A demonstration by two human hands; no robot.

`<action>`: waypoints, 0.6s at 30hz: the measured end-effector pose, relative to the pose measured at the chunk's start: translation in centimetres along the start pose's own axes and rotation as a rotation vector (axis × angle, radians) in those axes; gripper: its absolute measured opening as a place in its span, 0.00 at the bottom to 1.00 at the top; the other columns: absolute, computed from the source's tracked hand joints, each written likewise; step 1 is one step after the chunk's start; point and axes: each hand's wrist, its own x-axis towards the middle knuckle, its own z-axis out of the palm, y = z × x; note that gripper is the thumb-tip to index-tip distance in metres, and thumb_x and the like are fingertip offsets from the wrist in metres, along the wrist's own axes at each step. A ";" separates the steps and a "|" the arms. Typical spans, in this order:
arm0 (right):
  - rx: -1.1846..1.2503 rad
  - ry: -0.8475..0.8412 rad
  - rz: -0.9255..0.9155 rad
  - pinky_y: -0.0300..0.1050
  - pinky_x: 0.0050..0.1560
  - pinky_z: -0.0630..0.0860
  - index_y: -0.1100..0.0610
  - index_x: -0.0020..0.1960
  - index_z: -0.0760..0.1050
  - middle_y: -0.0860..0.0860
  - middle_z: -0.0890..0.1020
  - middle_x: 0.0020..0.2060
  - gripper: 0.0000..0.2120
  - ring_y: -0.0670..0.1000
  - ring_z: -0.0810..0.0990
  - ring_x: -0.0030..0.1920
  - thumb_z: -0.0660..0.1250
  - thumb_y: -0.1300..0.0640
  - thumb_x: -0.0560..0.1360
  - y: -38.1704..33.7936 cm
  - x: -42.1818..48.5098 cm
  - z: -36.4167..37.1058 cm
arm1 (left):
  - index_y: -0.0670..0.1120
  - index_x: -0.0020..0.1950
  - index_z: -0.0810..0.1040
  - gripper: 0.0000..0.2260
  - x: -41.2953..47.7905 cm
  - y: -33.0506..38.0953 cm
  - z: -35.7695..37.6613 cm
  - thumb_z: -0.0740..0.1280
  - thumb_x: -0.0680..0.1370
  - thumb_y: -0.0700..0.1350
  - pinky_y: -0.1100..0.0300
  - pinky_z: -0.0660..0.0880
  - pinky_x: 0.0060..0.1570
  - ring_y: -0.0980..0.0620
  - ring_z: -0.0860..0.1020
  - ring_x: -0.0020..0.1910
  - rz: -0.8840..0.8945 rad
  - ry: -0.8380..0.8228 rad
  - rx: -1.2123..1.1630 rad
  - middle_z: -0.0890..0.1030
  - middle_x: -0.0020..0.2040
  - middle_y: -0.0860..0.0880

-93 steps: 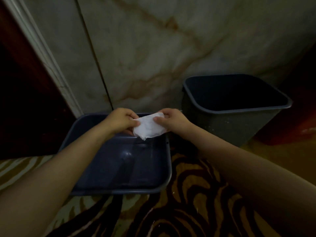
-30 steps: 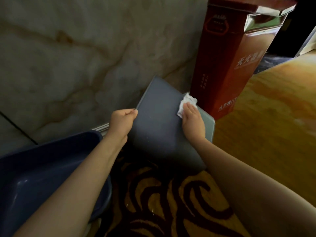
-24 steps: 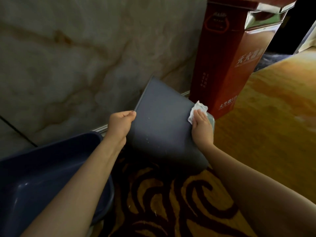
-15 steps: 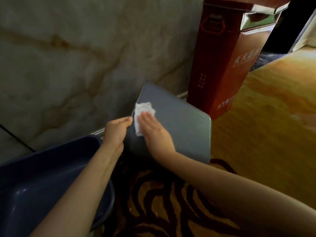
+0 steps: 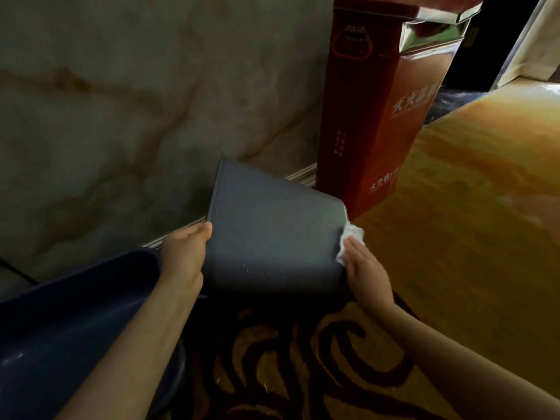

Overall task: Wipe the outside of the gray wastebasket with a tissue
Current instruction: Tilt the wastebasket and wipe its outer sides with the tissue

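Observation:
The gray wastebasket [image 5: 272, 231] is tipped on its side, its mouth toward the marble wall and one flat outer side facing me. My left hand [image 5: 185, 256] grips its rim at the lower left corner. My right hand [image 5: 365, 268] presses a crumpled white tissue [image 5: 348, 241] against the wastebasket's right edge, near its base, with fingers laid flat over the tissue.
A dark blue plastic tub [image 5: 66, 322] sits at the lower left, under my left forearm. A tall red box [image 5: 375, 110] stands against the marble wall [image 5: 136, 101] just behind the wastebasket. A swirl-patterned rug [image 5: 303, 359] and orange floor [image 5: 469, 222] lie below and right.
My right hand has swept the tissue from the wastebasket's left rim across its outer side to the right edge. My left hand keeps its grip on the rim.

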 end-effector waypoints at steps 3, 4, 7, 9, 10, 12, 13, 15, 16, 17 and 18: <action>0.027 0.008 0.060 0.42 0.69 0.57 0.58 0.70 0.64 0.54 0.65 0.72 0.19 0.51 0.62 0.73 0.56 0.61 0.79 -0.9 1.2 0.5 | 0.38 0.61 0.76 0.15 -0.2 -0.2 0.1 0.65 0.75 0.38 0.58 0.73 0.45 0.51 0.78 0.44 0.037 0.011 -0.002 0.80 0.44 0.47; 0.048 0.005 0.036 0.40 0.70 0.54 0.59 0.71 0.62 0.54 0.64 0.73 0.20 0.50 0.59 0.74 0.56 0.62 0.80 -2.2 1.5 0.9 | 0.40 0.61 0.75 0.14 -0.2 -0.2 0.2 0.65 0.75 0.38 0.60 0.73 0.43 0.53 0.77 0.40 0.049 0.010 -0.003 0.79 0.41 0.49; 0.157 -0.017 -0.188 0.39 0.71 0.48 0.62 0.72 0.59 0.58 0.60 0.74 0.21 0.54 0.56 0.75 0.55 0.64 0.79 -7.9 2.4 2.1 | 0.41 0.55 0.79 0.11 -0.3 -0.5 0.3 0.65 0.74 0.39 0.59 0.74 0.45 0.53 0.77 0.41 0.079 0.007 0.021 0.78 0.36 0.51; 0.195 -0.027 -0.367 0.40 0.72 0.47 0.62 0.72 0.57 0.59 0.59 0.74 0.22 0.56 0.53 0.75 0.55 0.64 0.79 -11.9 3.3 2.4 | 0.43 0.45 0.82 0.05 -0.5 -0.8 0.3 0.66 0.74 0.40 0.56 0.73 0.50 0.50 0.76 0.45 0.112 0.002 0.043 0.78 0.37 0.49; 0.194 -0.018 -0.438 0.41 0.73 0.46 0.63 0.73 0.56 0.60 0.58 0.74 0.22 0.56 0.52 0.76 0.55 0.63 0.79 -13.4 4.1 2.4 | 0.46 0.40 0.81 0.06 -0.6 -0.9 0.4 0.66 0.74 0.40 0.56 0.72 0.50 0.50 0.76 0.45 0.140 0.000 0.057 0.78 0.37 0.49; 0.175 0.017 -0.510 0.44 0.74 0.45 0.64 0.73 0.54 0.61 0.57 0.74 0.23 0.57 0.51 0.76 0.54 0.62 0.80 -15.2 6.3 2.0 | 0.49 0.45 0.81 0.06 -1.0 -1.0 0.5 0.66 0.74 0.40 0.60 0.72 0.48 0.53 0.76 0.44 0.205 -0.015 0.092 0.78 0.37 0.53; 0.160 0.025 -0.508 0.45 0.75 0.45 0.64 0.73 0.53 0.60 0.56 0.75 0.23 0.56 0.49 0.76 0.53 0.61 0.80 -15.5 7.4 1.7 | 0.48 0.50 0.80 0.08 -1.2 -0.9 0.5 0.66 0.74 0.39 0.61 0.73 0.46 0.54 0.76 0.44 0.234 -0.026 0.107 0.79 0.38 0.54; 0.132 0.025 -0.477 0.48 0.76 0.47 0.62 0.74 0.51 0.59 0.54 0.76 0.24 0.55 0.48 0.76 0.52 0.58 0.81 -15.0 9.3 1.2 | 0.42 0.57 0.79 0.12 -1.4 -0.9 0.6 0.65 0.74 0.39 0.60 0.72 0.50 0.53 0.77 0.46 0.274 -0.045 0.120 0.81 0.43 0.51; 0.121 0.023 -0.469 0.48 0.76 0.47 0.61 0.74 0.51 0.58 0.54 0.76 0.24 0.54 0.48 0.76 0.52 0.57 0.81 -14.5 10.1 1.0 | 0.39 0.58 0.78 0.13 -1.4 -0.9 0.7 0.65 0.75 0.39 0.60 0.71 0.52 0.52 0.77 0.48 0.283 -0.048 0.123 0.80 0.46 0.50; 0.110 0.023 -0.466 0.48 0.76 0.47 0.61 0.74 0.51 0.58 0.54 0.76 0.24 0.54 0.49 0.76 0.52 0.57 0.81 -13.9 10.7 0.7 | 0.38 0.59 0.78 0.14 -1.5 -0.8 0.8 0.65 0.75 0.39 0.60 0.71 0.52 0.52 0.77 0.49 0.285 -0.048 0.123 0.80 0.47 0.50; 0.105 0.026 -0.462 0.48 0.76 0.48 0.61 0.74 0.53 0.59 0.55 0.75 0.23 0.54 0.51 0.76 0.52 0.58 0.81 -13.1 11.2 0.4 | 0.39 0.59 0.78 0.13 -1.5 -0.8 0.9 0.65 0.75 0.39 0.63 0.72 0.51 0.53 0.78 0.47 0.288 -0.050 0.122 0.80 0.47 0.50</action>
